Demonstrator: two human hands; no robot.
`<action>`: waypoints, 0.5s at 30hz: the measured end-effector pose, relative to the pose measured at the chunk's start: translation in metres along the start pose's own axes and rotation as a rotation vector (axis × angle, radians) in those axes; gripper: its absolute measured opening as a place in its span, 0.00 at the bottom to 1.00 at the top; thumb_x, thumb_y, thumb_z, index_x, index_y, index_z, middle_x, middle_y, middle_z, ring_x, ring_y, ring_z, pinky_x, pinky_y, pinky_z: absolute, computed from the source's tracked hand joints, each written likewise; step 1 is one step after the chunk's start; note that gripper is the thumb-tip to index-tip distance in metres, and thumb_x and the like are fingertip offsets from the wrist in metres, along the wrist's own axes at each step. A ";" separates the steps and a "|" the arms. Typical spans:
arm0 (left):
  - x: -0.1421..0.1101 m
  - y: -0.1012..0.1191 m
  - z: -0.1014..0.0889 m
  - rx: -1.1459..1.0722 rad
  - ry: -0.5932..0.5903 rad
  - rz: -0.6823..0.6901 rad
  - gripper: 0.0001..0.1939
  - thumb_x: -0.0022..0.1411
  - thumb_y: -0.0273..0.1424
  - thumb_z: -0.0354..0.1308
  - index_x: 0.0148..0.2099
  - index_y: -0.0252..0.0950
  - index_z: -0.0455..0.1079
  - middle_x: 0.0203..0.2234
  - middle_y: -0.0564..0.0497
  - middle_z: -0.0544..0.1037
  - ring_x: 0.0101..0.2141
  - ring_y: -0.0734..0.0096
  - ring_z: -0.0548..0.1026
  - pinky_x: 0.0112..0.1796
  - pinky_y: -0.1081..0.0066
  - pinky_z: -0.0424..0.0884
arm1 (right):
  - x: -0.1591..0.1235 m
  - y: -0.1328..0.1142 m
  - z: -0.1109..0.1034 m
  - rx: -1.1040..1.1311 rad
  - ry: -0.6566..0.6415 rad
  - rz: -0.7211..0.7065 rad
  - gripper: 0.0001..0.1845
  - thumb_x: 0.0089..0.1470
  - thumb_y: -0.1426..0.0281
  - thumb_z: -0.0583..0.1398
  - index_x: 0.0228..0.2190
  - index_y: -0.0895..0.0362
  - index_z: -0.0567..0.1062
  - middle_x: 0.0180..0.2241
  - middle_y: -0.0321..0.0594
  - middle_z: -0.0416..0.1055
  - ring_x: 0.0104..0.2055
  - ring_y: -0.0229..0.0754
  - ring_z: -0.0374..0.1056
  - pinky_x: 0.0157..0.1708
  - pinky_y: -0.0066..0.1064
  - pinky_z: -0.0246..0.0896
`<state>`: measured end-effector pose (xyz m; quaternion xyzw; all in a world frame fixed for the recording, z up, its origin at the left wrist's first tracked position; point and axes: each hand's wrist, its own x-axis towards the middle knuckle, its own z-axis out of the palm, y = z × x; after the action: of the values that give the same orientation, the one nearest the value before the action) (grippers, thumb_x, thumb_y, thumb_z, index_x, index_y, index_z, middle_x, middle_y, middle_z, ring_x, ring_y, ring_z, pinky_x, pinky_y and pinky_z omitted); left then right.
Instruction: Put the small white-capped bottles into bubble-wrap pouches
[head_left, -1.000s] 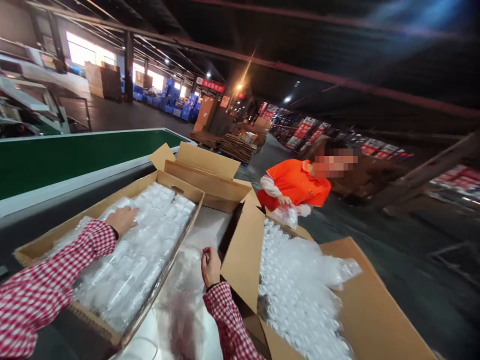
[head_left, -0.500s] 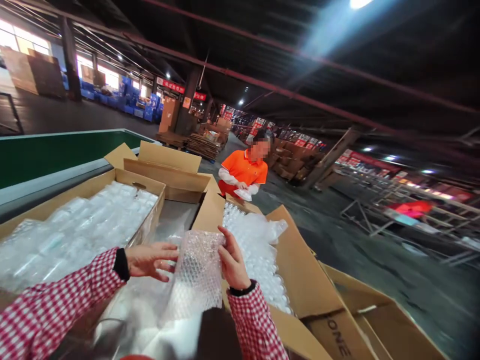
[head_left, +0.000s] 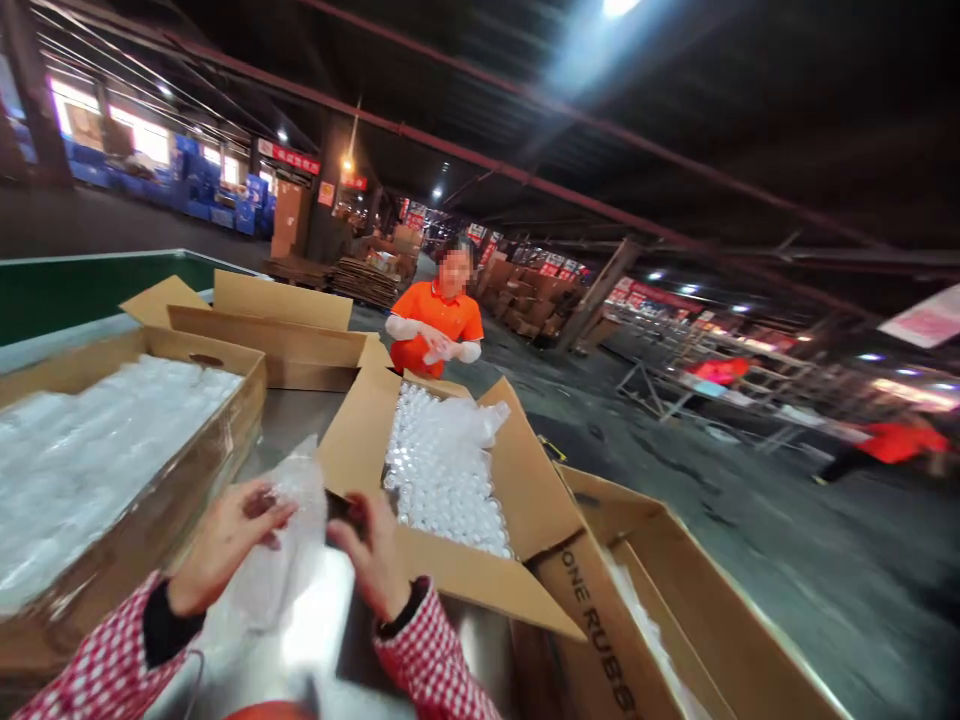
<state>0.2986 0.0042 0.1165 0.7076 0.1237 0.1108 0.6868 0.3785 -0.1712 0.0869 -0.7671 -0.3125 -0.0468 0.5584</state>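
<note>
Clear bubble wrap (head_left: pixel 281 560) sits bunched between both hands above the steel table (head_left: pixel 300 420). Left hand (head_left: pixel 225 545) has fingers curled over its left edge, gripping it. Right hand (head_left: pixel 375 555) pinches its right side, fingers partly closed; blurred. Just right of the wrap, an open carton (head_left: pixel 525 500) holds rows of small clear containers (head_left: pixel 442 480). Left of the wrap, another carton (head_left: pixel 165 500) holds plastic-wrapped goods. Beyond the open carton, a person in an orange shirt (head_left: pixel 435 320) stands.

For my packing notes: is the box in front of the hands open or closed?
Open: the box has its flaps spread outward, and white round items show inside.
</note>
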 end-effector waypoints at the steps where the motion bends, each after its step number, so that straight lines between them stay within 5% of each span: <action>1: -0.005 -0.005 0.007 0.054 0.013 0.011 0.24 0.49 0.46 0.63 0.42 0.34 0.68 0.30 0.50 0.75 0.29 0.68 0.73 0.27 0.74 0.70 | -0.010 -0.006 0.007 0.049 -0.109 -0.007 0.19 0.44 0.64 0.64 0.39 0.56 0.71 0.33 0.39 0.68 0.32 0.39 0.64 0.33 0.32 0.62; 5: -0.021 -0.024 0.021 0.241 0.096 0.026 0.32 0.50 0.49 0.60 0.53 0.40 0.59 0.34 0.51 0.74 0.31 0.66 0.74 0.30 0.73 0.71 | -0.026 -0.012 0.013 0.274 -0.265 0.138 0.11 0.49 0.62 0.61 0.31 0.57 0.71 0.25 0.34 0.67 0.25 0.35 0.62 0.27 0.28 0.61; 9: -0.026 -0.030 0.014 0.508 -0.005 0.099 0.26 0.55 0.50 0.54 0.53 0.44 0.66 0.28 0.53 0.75 0.29 0.65 0.73 0.31 0.71 0.69 | -0.005 0.019 -0.022 0.461 -0.430 0.336 0.17 0.49 0.57 0.61 0.32 0.59 0.72 0.25 0.35 0.68 0.23 0.33 0.64 0.26 0.26 0.62; 11: -0.025 -0.030 0.012 0.586 -0.113 0.097 0.18 0.57 0.49 0.51 0.39 0.43 0.73 0.26 0.51 0.76 0.30 0.62 0.73 0.33 0.70 0.67 | 0.017 0.044 -0.045 0.213 -0.533 0.352 0.16 0.53 0.58 0.58 0.35 0.59 0.73 0.27 0.36 0.71 0.24 0.33 0.66 0.27 0.26 0.63; 15: -0.018 -0.037 0.018 0.705 -0.209 -0.017 0.19 0.60 0.45 0.47 0.25 0.39 0.65 0.20 0.51 0.72 0.26 0.63 0.71 0.31 0.68 0.63 | 0.058 0.108 -0.080 -0.475 -0.516 0.357 0.16 0.60 0.70 0.49 0.43 0.60 0.73 0.35 0.44 0.73 0.37 0.40 0.70 0.37 0.31 0.65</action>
<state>0.2864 -0.0177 0.0790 0.9073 0.0893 -0.0172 0.4106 0.5051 -0.2369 0.0518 -0.9038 -0.2848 0.1744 0.2675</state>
